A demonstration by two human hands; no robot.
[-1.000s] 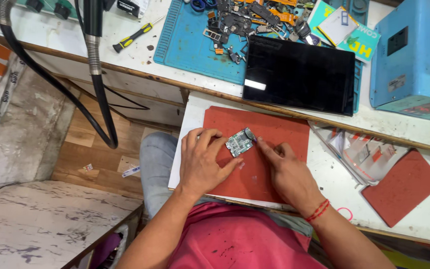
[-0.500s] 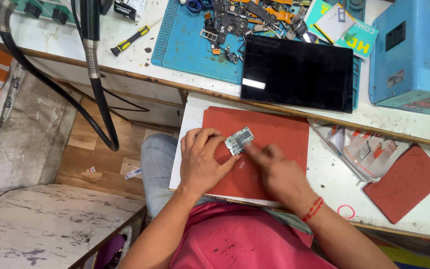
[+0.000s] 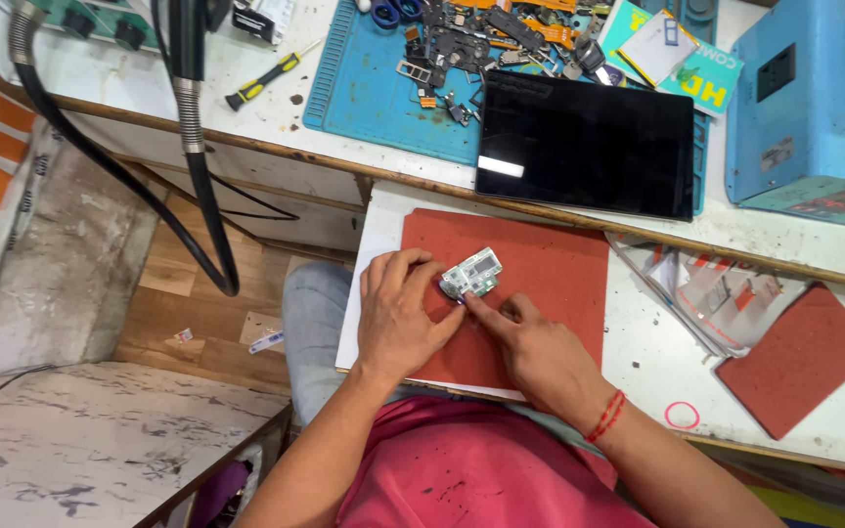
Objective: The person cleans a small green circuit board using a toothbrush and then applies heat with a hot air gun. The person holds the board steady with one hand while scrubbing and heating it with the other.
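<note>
A small circuit board (image 3: 472,273) is held on a red mat (image 3: 550,264), which lies on a white board at the near edge of the surface (image 3: 638,381). The left hand (image 3: 400,311) is closed around the board's left end, fingertips pinched on its edge. The right hand (image 3: 537,349) is loosely curled, its forefinger pressed against the board's lower edge; nothing else is held in it. The board is judged to be light, thin, stiff and fragile, with small parts on its face, so it is best gripped by its bare edges rather than its top. A dark tablet (image 3: 586,145) lies beyond the mat, partly on a blue mat (image 3: 374,93) strewn with small parts.
</note>
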